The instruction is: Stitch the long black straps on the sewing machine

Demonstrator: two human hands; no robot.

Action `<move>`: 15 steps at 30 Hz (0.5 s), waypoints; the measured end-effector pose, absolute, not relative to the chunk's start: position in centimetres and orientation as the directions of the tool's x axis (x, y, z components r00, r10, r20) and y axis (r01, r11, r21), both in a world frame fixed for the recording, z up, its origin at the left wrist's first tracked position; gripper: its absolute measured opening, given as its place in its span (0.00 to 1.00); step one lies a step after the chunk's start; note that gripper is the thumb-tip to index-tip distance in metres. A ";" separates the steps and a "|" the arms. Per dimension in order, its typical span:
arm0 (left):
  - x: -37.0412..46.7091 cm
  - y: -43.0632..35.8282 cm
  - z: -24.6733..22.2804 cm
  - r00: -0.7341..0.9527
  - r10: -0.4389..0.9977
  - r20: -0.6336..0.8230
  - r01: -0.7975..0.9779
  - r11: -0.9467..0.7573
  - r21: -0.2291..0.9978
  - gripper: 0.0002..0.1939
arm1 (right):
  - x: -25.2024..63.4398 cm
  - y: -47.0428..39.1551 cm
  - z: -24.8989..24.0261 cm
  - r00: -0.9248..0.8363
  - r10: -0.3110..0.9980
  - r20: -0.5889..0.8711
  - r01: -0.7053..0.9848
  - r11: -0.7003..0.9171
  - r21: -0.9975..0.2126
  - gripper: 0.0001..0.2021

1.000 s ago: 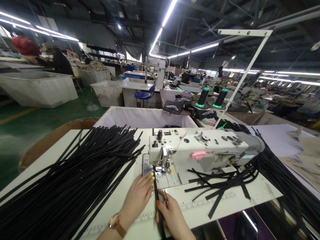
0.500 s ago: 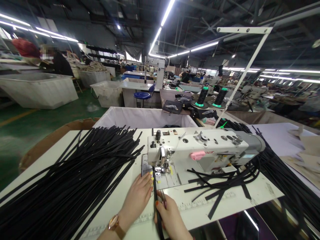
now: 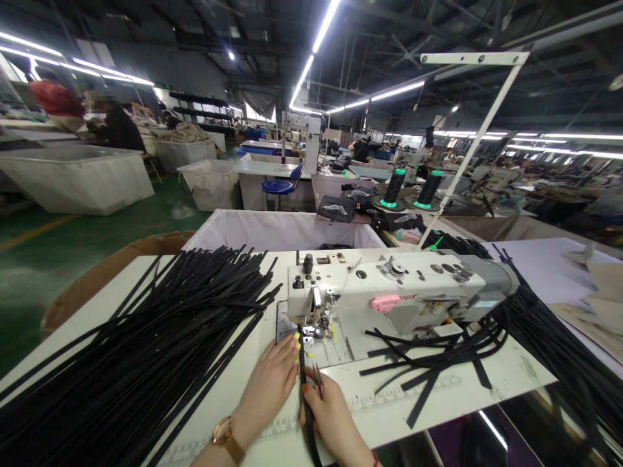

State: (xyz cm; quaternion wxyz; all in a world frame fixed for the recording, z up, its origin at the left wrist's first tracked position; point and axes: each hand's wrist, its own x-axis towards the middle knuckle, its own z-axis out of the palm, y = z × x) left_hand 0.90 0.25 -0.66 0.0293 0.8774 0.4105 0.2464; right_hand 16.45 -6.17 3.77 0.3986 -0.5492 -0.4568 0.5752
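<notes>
A thin black strap runs from the table's front edge up under the presser foot of a white sewing machine. My left hand lies flat on the table beside the strap, fingertips against its left side near the needle. My right hand pinches the strap lower down and also holds small metal snips. A watch sits on my left wrist.
A big heap of black straps covers the left of the white table. More loose straps lie under and right of the machine. A white fabric bin stands behind; thread cones and other workstations farther back. A person works far left.
Both hands have slid slightly forward along the strap toward the needle. The view shifted a little; nothing else moved.
</notes>
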 end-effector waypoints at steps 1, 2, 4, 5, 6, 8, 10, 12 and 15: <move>0.9 0.3 -0.6 0.542 0.736 0.405 0.706 -0.660 0.256 0.20 | 16.4 -6.2 3.9 -0.081 0.962 -0.260 0.041 -0.258 -0.965 0.16; 0.9 0.3 -0.6 0.543 0.738 0.400 0.707 -0.659 0.256 0.20 | 16.3 -6.1 3.9 -0.082 0.964 -0.253 0.041 -0.250 -0.967 0.15; 0.9 0.2 -0.4 0.547 0.744 0.383 0.714 -0.654 0.249 0.20 | 16.2 -6.1 4.1 -0.078 0.967 -0.242 0.042 -0.239 -0.970 0.13; 1.0 0.2 -0.4 0.550 0.747 0.373 0.719 -0.651 0.244 0.20 | 16.2 -6.1 4.1 -0.076 0.969 -0.236 0.041 -0.233 -0.972 0.12; 1.0 0.2 -0.4 0.551 0.750 0.365 0.723 -0.648 0.239 0.20 | 16.2 -6.2 4.1 -0.073 0.971 -0.229 0.041 -0.226 -0.973 0.12; 1.0 0.1 -0.4 0.555 0.753 0.354 0.729 -0.645 0.231 0.20 | 16.2 -6.3 3.9 -0.071 0.973 -0.220 0.035 -0.218 -0.975 0.12; 1.0 0.1 -0.4 0.556 0.756 0.346 0.734 -0.642 0.223 0.20 | 16.3 -6.4 3.6 -0.072 0.974 -0.216 0.023 -0.215 -0.976 0.12; 1.0 0.1 -0.4 0.556 0.757 0.343 0.738 -0.640 0.216 0.20 | 16.3 -6.5 3.3 -0.072 0.975 -0.208 0.012 -0.208 -0.978 0.12; 1.0 0.1 -0.4 0.558 0.751 0.353 0.732 -0.646 0.217 0.19 | 16.3 -6.4 3.0 -0.071 0.979 -0.193 0.003 -0.193 -0.981 0.12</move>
